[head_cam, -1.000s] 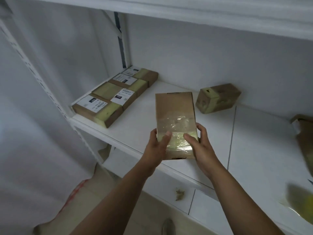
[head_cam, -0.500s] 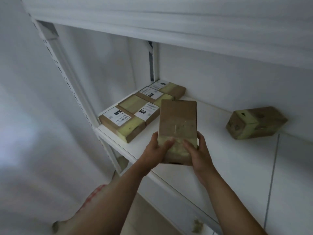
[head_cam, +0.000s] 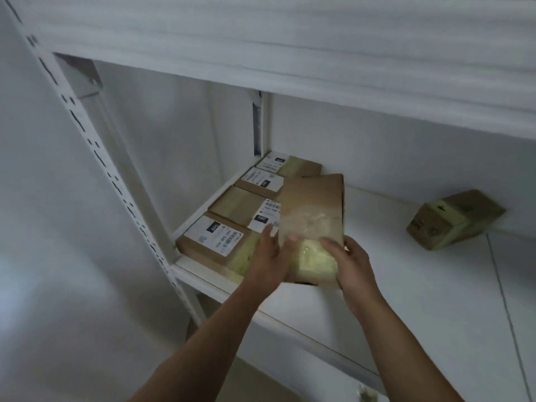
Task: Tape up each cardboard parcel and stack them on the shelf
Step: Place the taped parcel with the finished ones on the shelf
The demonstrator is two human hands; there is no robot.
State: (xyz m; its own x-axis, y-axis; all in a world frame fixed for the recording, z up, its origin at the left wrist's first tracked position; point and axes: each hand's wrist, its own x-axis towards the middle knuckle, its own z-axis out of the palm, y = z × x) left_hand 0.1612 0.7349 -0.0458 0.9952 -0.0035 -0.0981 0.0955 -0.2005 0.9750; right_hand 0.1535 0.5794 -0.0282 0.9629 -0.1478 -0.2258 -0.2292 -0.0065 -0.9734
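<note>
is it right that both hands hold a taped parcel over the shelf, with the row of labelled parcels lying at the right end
Not quite: the head view shows the row of labelled parcels at the left end. The rest holds: left hand and right hand hold the taped parcel over the shelf.

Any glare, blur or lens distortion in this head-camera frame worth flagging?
Head view: dim, bluish light; glare on the clear tape of the held parcel; left hand fingertips slightly motion-blurred; the shelf upright bows from wide-angle distortion; label text on the row of parcels mostly too soft to read.
</note>
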